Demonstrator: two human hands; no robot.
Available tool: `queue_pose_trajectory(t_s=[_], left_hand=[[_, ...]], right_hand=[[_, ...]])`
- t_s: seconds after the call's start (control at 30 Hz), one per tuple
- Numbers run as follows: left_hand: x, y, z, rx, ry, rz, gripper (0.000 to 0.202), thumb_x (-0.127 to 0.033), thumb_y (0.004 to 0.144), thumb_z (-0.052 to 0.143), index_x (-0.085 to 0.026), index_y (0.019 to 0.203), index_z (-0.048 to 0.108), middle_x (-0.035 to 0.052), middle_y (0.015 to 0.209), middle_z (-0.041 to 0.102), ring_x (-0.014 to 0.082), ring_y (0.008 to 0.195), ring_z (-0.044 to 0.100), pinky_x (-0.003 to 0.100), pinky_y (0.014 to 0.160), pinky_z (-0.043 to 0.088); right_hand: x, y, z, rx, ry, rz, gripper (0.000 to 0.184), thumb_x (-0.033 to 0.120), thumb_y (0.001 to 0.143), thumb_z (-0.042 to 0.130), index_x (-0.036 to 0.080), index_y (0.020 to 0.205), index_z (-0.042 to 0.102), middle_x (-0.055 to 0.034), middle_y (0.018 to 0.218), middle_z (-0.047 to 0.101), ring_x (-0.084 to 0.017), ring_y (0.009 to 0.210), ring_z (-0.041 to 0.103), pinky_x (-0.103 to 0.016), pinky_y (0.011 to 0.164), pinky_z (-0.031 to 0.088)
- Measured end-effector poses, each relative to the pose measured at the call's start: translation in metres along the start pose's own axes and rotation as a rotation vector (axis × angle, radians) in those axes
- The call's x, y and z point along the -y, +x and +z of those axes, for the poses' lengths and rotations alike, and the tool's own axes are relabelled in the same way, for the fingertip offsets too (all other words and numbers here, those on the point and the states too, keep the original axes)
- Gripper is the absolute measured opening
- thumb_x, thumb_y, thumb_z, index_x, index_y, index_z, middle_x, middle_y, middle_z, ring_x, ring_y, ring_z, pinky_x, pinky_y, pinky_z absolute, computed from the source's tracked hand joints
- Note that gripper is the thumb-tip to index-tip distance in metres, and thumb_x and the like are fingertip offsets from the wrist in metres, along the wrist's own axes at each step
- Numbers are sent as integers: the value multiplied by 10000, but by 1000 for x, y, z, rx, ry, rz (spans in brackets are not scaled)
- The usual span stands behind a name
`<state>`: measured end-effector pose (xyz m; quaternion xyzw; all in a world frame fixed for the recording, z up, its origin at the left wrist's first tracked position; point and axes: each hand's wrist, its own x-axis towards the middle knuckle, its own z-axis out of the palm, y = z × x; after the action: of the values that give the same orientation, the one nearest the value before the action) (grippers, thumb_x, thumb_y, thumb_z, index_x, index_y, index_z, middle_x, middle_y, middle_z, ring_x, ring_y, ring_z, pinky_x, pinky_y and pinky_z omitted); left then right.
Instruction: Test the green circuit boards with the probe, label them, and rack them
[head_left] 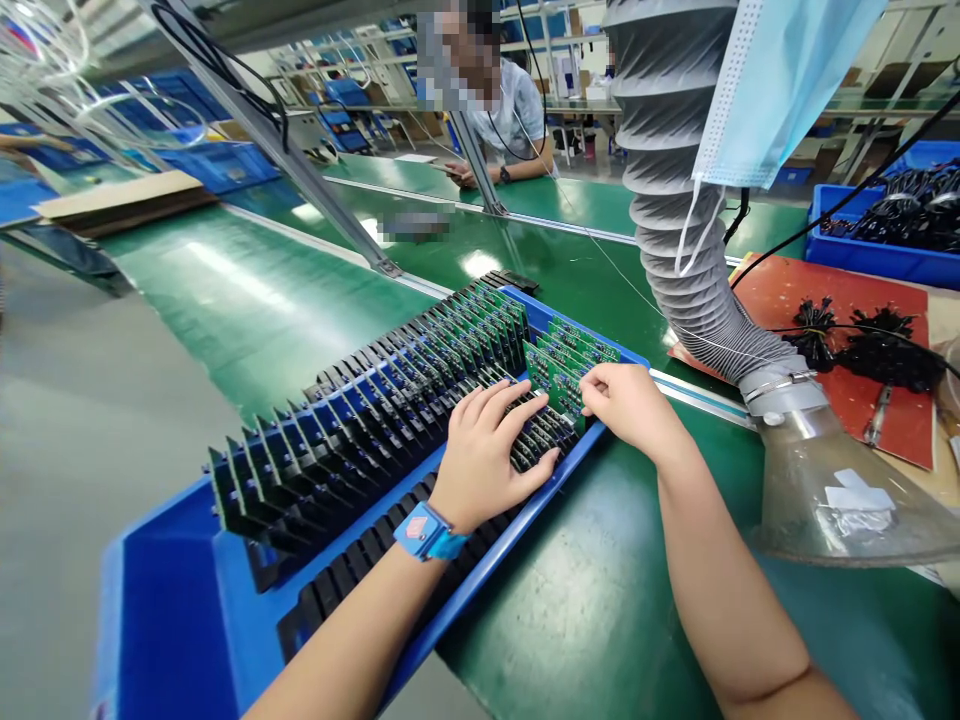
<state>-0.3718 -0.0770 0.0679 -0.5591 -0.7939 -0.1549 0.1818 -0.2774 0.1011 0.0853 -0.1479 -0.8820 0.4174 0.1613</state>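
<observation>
Over blue tray (169,600), left hand (484,450) spread across circuit boards (553,436), right hand (628,402) seemingly pinching one's edge, green bench (570,570) alongside.

No lettering or number can be read; the pinkish mark (415,527) on the blue wristband (448,545) is unclear. Marks on the circuit boards (556,376) are too small.

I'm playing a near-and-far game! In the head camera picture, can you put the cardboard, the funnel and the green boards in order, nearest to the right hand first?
1. Green boards: right at the right hand.
2. Funnel: off to its right.
3. Cardboard: far back, on the left.
</observation>
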Motion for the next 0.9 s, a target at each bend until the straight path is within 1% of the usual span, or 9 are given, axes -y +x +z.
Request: queue_pose_trajectory(t_s=[0.1, 0.2, 0.27, 0.33, 0.47, 0.57, 0.67, 0.73, 0.9], left_hand=[[-2, 1, -2, 5, 15, 7, 495, -384, 749, 611, -217, 1210, 535, 134, 1274, 570, 330, 1239, 468, 521, 1032, 352], [-5, 3, -3, 3, -6, 20, 496, -402, 763, 624, -191, 1200, 523, 148, 1265, 565, 335, 1286, 430, 547, 1086, 293], [-7, 5, -2, -7, -35, -1, 502, -407, 774, 627, -155, 1192, 511, 174, 1273, 545, 337, 1287, 432, 553, 1106, 268], [-10, 6, 0, -15, -51, -33, 490, -398, 788, 619, -140, 1186, 497, 194, 1298, 516, 338, 1273, 449, 556, 1105, 278], [-16, 9, -1, 42, -35, -89, 460, -391, 820, 578, -152, 1198, 470, 198, 1325, 501, 360, 1278, 440, 601, 1092, 270], [-20, 12, -1, 57, 21, -122, 431, -395, 837, 558, -159, 1191, 496, 193, 1290, 528, 378, 1255, 460, 619, 1073, 285], [-25, 17, 1, 14, 67, -142, 345, -409, 836, 569, -174, 1089, 576, 182, 1235, 558, 381, 1203, 505, 598, 1039, 349], [-27, 20, 3, -15, 72, -153, 335, -415, 837, 573, -162, 1055, 597, 188, 1201, 578, 376, 1174, 528, 576, 1015, 392], [-27, 23, 4, 10, 58, -130, 332, -384, 841, 562, -128, 1047, 606, 208, 1219, 583, 358, 1177, 538, 546, 1044, 387]], right_hand=[[3, -1, 1, -172, 118, -18, 169, 154, 826, 480, 171, 716, 607, -11, 665, 674, -137, 653, 668, -214, 609, 463], [10, -6, -3, -346, 247, -42, 142, 211, 834, 487, 180, 742, 591, -3, 660, 660, -138, 640, 667, -215, 575, 465], [14, -10, -8, -456, 330, -64, 129, 233, 837, 495, 186, 764, 591, -1, 670, 662, -135, 631, 665, -221, 568, 474], [18, -14, -14, -566, 410, -83, 119, 230, 839, 496, 191, 777, 590, 1, 687, 665, -131, 638, 668, -231, 594, 498], [23, -18, -23, -744, 517, -113, 96, 214, 839, 506, 198, 784, 583, 15, 667, 650, -129, 636, 675, -246, 619, 529], [26, -19, -26, -786, 545, -112, 87, 207, 840, 509, 205, 797, 585, 20, 668, 646, -127, 639, 675, -249, 614, 538], [27, -18, -26, -789, 560, -121, 79, 210, 840, 514, 210, 818, 591, 16, 704, 648, -126, 651, 668, -262, 640, 550], [29, -18, -25, -782, 582, -130, 75, 210, 839, 518, 210, 834, 593, 11, 727, 649, -127, 659, 664, -269, 652, 555], [33, -21, -25, -762, 624, -127, 78, 216, 844, 518, 211, 826, 593, 16, 708, 646, -120, 647, 661, -259, 640, 554]])
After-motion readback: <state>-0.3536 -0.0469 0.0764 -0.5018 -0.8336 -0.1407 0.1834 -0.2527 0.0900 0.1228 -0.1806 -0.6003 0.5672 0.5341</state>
